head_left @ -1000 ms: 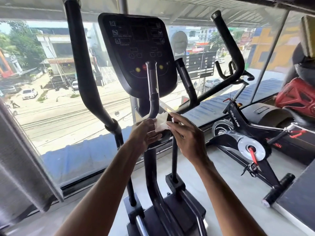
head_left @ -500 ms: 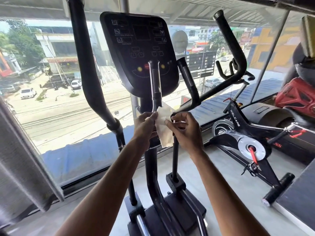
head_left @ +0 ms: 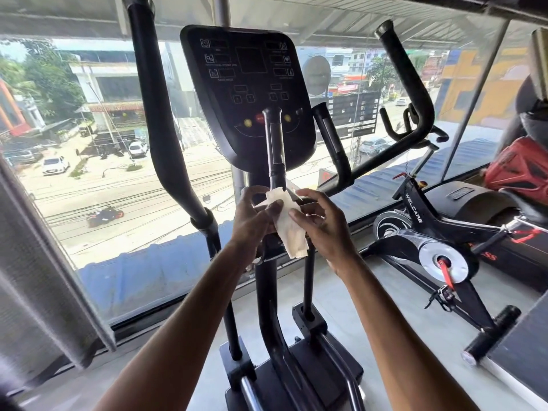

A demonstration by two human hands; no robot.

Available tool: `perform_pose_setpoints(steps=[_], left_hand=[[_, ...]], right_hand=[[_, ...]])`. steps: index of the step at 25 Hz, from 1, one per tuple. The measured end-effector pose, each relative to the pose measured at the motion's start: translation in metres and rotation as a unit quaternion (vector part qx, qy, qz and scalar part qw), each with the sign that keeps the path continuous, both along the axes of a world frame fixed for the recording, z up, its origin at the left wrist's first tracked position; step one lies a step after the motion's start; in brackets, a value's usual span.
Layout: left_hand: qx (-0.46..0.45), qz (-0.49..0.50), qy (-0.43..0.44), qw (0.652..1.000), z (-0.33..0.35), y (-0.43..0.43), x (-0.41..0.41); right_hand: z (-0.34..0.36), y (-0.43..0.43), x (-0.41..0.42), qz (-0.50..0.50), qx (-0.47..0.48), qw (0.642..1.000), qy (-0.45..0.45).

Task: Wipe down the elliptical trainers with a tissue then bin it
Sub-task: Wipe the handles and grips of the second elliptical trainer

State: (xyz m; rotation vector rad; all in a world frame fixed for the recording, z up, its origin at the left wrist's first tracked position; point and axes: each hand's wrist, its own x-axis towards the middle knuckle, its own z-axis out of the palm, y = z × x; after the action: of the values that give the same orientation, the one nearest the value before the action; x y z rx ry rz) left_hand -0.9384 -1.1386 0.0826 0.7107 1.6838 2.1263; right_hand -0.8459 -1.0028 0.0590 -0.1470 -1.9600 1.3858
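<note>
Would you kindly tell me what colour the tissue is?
White, slightly cream; the head view shows the tissue best.

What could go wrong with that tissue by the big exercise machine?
The tissue looks thin and is pinched by both the left hand and the right hand, so it might tear. Its lower end hangs loose, so it could slip to the floor. Wiping the console might press its buttons by accident.
</note>
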Motion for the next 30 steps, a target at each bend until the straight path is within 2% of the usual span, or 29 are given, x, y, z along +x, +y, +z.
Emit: perform_pose_setpoints(steps=[3, 7, 10, 14, 16, 19, 22, 24, 26, 28, 30], left_hand=[[0.023, -0.046, -0.034, 0.998, 0.003, -0.003, -0.006], [0.046, -0.129, -0.034, 0.99, 0.003, -0.007, -0.009], [0.036, -0.08, 0.018, 0.996, 0.006, -0.007, -0.007], [-0.035, -0.016, 0.139, 0.99, 0.011, -0.005, -0.016], [-0.078, -0.003, 0.188, 0.979, 0.014, -0.004, -0.018], [-0.137, 0.012, 0.235, 0.962, 0.019, 0.0, -0.018], [-0.142, 0.02, 0.207, 0.968, 0.024, 0.003, -0.016], [-0.119, 0.036, 0.15, 0.981, 0.027, 0.006, -0.016], [-0.118, 0.082, 0.137, 0.98, 0.029, 0.012, -0.016], [-0.115, 0.108, 0.131, 0.979, 0.033, 0.018, -0.016], [-0.112, 0.099, 0.118, 0.982, 0.037, 0.023, -0.016]], right_hand=[[-0.002, 0.005, -0.003, -0.002, 0.032, 0.999, -0.009], [-0.002, 0.01, -0.009, -0.055, -0.013, 0.998, 0.002], [0.0, 0.014, -0.008, -0.066, -0.006, 0.998, -0.019], [0.007, 0.019, -0.003, -0.056, 0.059, 0.994, -0.079], [0.011, 0.021, -0.003, -0.078, 0.088, 0.991, -0.064], [0.015, 0.024, -0.005, -0.045, 0.064, 0.996, -0.05], [0.018, 0.023, -0.01, -0.028, 0.027, 0.998, -0.04], [0.017, 0.019, -0.016, -0.124, 0.056, 0.991, -0.001], [0.012, 0.016, -0.023, -0.2, 0.097, 0.973, 0.067], [0.01, 0.008, -0.03, -0.18, 0.119, 0.972, 0.091], [0.01, 0.001, -0.037, -0.166, 0.131, 0.975, 0.07]])
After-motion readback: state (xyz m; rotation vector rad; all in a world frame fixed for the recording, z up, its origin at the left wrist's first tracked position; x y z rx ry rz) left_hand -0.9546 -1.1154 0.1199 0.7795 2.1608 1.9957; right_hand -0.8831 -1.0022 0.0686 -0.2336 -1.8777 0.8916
